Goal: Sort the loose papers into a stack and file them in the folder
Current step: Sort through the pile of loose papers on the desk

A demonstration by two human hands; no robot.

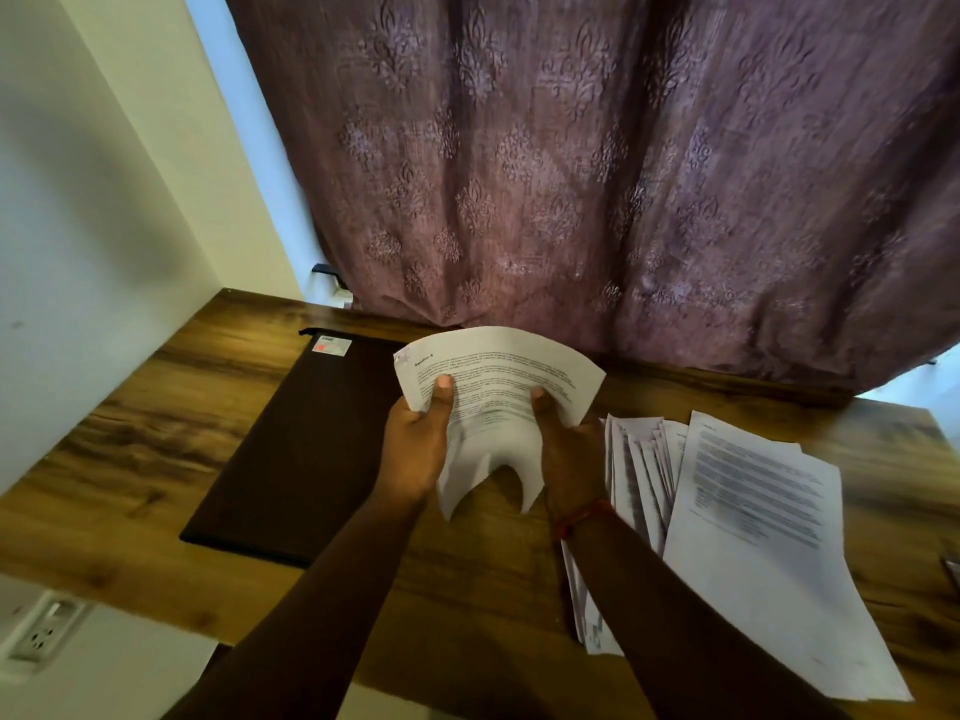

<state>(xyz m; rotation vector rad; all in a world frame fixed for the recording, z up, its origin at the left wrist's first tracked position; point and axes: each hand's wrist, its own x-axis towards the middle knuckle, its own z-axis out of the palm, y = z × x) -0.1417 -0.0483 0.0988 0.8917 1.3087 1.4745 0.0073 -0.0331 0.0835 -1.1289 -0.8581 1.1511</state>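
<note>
Loose papers (pixel 748 522) are spread in an untidy fan near the right edge of the wooden worktop (pixel 145 459), the sheets overlapping, with one large printed sheet lying on top toward the right. A further printed sheet (pixel 498 387) is held up above the middle of the worktop, bowed into an arch, its lower edge sagging between the two wrists. It is gripped by the left hand (pixel 415 449) at its left side, thumb pressed on the printed face and fingers curled behind, and by the right hand (pixel 563 449) at its right side in the same manner. A red thread band (pixel 582 517) is worn on the right wrist. The dark folder (pixel 296 449) lies closed and flat toward the left side of the worktop, a small label at its far corner, apart from the spread papers. A patterned mauve curtain (pixel 597 163) hangs along the far edge. A wall socket (pixel 41 631) is seen below the near left corner.
</note>
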